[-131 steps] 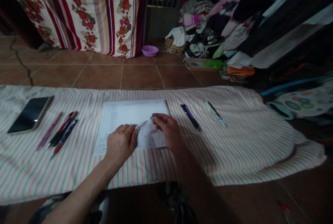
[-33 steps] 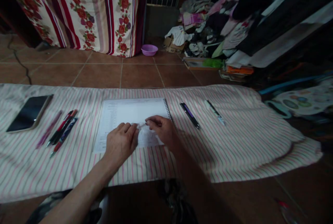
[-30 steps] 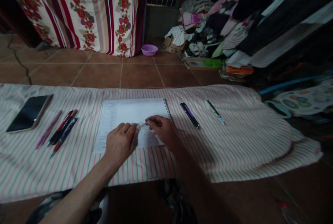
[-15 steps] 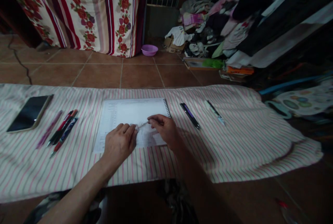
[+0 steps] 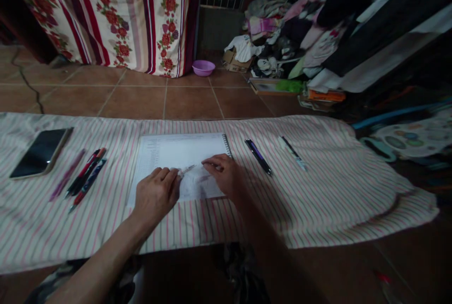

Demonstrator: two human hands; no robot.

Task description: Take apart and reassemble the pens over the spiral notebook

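Note:
Over the spiral notebook (image 5: 176, 146), my left hand (image 5: 158, 190) is closed around a slim, clear pen part (image 5: 187, 170) whose narrow end points right. The rest of it is hidden in the fist. A short gap away, my right hand (image 5: 223, 172) has thumb and forefinger pinched together. Whatever lies between those fingertips, if anything, is too small to make out. Faint marks show on the page beneath the hands.
Several pens (image 5: 86, 177) and a phone (image 5: 40, 153) lie to the left on the striped cloth (image 5: 318, 210). On the right are a black and purple pen (image 5: 259, 157) and a slim light pen (image 5: 293, 153). A purple basin (image 5: 203, 68) sits on the tiled floor.
My hands have drawn apart: the left has shifted left with the pen part, and the right fingertips have come off its narrow end.

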